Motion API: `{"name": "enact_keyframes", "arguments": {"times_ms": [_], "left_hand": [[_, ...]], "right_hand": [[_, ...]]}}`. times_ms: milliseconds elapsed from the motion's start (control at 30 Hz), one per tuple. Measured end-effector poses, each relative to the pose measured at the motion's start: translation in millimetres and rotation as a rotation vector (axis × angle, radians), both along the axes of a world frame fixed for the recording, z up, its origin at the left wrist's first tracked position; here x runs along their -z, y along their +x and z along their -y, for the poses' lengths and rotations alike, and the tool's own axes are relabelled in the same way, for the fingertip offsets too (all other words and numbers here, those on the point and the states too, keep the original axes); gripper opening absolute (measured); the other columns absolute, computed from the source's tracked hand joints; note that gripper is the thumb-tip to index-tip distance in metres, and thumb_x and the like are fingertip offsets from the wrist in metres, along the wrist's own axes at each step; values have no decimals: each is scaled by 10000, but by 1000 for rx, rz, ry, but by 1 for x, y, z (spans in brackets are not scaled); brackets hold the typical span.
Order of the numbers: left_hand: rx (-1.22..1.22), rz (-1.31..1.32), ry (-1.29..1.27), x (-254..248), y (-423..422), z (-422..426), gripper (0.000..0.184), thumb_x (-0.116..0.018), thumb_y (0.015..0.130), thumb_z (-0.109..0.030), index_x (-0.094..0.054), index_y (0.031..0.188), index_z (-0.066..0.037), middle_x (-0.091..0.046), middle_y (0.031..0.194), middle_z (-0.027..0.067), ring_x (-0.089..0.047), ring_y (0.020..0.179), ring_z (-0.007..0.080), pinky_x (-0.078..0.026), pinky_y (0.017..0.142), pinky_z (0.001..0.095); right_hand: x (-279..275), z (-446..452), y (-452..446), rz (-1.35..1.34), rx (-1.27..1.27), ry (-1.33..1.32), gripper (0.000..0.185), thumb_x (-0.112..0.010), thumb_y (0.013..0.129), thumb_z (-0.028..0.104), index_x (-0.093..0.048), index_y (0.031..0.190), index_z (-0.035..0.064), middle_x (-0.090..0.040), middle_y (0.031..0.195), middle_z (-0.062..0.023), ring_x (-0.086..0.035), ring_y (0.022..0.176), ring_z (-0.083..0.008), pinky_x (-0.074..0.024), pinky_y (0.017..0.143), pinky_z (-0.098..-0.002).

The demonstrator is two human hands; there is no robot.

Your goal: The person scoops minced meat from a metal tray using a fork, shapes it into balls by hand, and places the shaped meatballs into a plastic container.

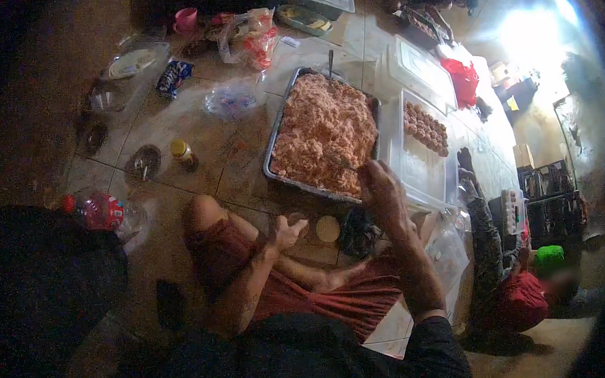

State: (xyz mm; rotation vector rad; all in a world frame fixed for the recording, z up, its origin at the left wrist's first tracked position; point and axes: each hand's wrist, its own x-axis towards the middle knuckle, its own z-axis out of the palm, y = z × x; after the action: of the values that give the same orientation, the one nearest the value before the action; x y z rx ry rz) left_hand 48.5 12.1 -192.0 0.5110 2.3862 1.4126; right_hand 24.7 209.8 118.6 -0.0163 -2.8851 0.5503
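Note:
A deep metal tray (270, 165) heaped with pinkish minced filling (327, 127) lies on the tiled floor in front of my crossed legs. My right hand (385, 191) is at the tray's near right corner, its fingers bent together; what they hold, if anything, is hidden. Nearer my lap, my left hand (289, 231) is closed, and I cannot make out what is in its fingers. Just right of it sits a pale round stack, like dumpling wrappers (328, 229). A utensil handle (331, 61) sticks up from the filling's far edge.
Right of the tray, a clear plastic container (420, 177) holds rows of small formed pieces (426, 129). A yellow-capped jar (183, 152), a plastic bottle (104, 211) and a glass ashtray (145, 162) stand left. A person in red (520, 301) sits at right.

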Motion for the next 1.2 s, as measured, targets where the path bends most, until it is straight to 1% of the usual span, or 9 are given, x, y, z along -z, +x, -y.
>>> {"name": "enact_keyframes", "arguments": {"times_ms": [200,233,300,467,600,667,700,800,1200], "left_hand": [[-88,425,183,-46,-8,9,346,-613,951,-214,-638,1177,47,-576,1200,168,-587,1007,283,-472,763,403],[-102,463,182,-57,-9,11,353,-613,949,-215,-639,1178,52,-570,1221,182,-589,1022,284,-476,768,408],[-131,521,143,-82,-10,13,366,-613,945,-218,-641,1181,61,-558,1264,210,-593,1050,285,-482,778,417],[-206,547,31,-129,-14,10,351,-603,948,-210,-669,1136,80,-545,1305,265,-602,1097,290,-494,805,430],[-24,4,-184,-3,1,14,455,-705,902,-293,-636,1159,75,-603,993,188,-612,928,296,-482,782,450],[41,-101,-183,-4,6,5,474,-704,910,-308,-624,1195,63,-587,936,150,-601,892,291,-471,779,452],[-78,196,7,-54,4,4,501,-654,946,-319,-569,1287,38,-582,1017,159,-594,908,286,-472,783,451],[-194,532,208,-72,1,1,534,-609,979,-332,-515,1377,12,-578,1101,169,-587,926,282,-473,790,450],[-128,448,178,2,-8,9,564,-651,932,-355,-519,1342,10,-582,1124,176,-580,960,305,-468,826,452]], "right_hand": [[106,-2,-19,-202,-348,23,152,-622,879,47,-581,1020,86,-601,1014,-122,-628,859,-363,-522,692,-467],[105,9,-21,-2,-297,81,347,-671,836,112,-571,1167,144,-581,1178,-131,-633,963,-363,-535,784,-446],[87,35,-23,3,-311,-103,192,-658,832,132,-555,986,83,-579,999,-130,-630,894,-375,-523,704,-469],[56,26,-12,132,-231,4,153,-637,869,107,-578,1009,86,-605,1022,-124,-650,873,-319,-527,694,-454],[50,-28,-7,28,-211,46,90,-611,905,73,-615,995,68,-644,905,-129,-655,769,-275,-531,671,-434],[36,-58,-8,63,-127,124,59,-610,914,65,-633,968,53,-651,821,-136,-654,730,-274,-532,662,-423],[22,-63,-10,23,-29,190,71,-597,928,115,-635,959,63,-650,836,-149,-651,768,-318,-496,733,-464],[16,-96,-26,-90,122,383,130,-560,951,195,-630,959,86,-648,881,-167,-636,847,-385,-414,855,-517],[74,-121,-151,-149,147,511,190,-579,869,108,-641,1047,131,-640,1060,-125,-601,1065,-307,-386,951,-532]]}}
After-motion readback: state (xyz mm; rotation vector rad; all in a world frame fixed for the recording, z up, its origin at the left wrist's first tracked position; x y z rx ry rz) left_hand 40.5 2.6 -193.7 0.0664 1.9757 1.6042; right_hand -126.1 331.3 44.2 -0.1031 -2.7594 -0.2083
